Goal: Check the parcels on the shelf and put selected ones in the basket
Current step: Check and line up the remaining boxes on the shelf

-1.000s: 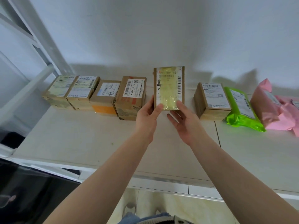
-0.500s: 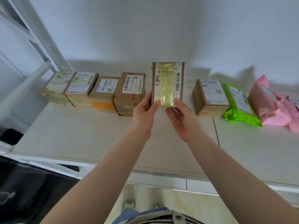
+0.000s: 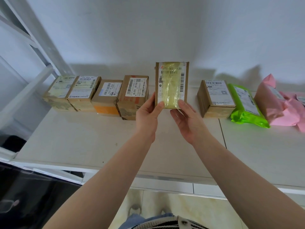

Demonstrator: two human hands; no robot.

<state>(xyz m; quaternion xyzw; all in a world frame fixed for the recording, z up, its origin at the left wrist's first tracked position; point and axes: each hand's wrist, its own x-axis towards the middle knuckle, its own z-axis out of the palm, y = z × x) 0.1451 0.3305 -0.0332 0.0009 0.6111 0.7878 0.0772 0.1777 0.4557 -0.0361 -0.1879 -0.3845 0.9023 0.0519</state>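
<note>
A brown cardboard parcel (image 3: pixel 172 83) with a white label under yellowish tape is held upright above the white shelf (image 3: pixel 82 142), label facing me. My left hand (image 3: pixel 147 115) grips its lower left corner, thumb on the front. My right hand (image 3: pixel 186 120) holds its lower right corner, thumb on the label and fingers behind. Several other cardboard parcels stand in a row along the wall: the nearest on the left is a box marked J6-S10 (image 3: pixel 134 96), and a labelled box (image 3: pixel 214 100) stands on the right.
Further left sit an orange-striped box (image 3: pixel 107 98) and two taped boxes (image 3: pixel 71 93). A green plastic mailer (image 3: pixel 245 106) and pink mailers (image 3: pixel 277 106) lie at the right. A white shelf post (image 3: pixel 41 38) slants at left; something dark (image 3: pixel 33 195) lies below left.
Both hands have lifted the parcel slightly and kept it upright, label toward me. The view has shifted a little. The other parcels have not moved.
</note>
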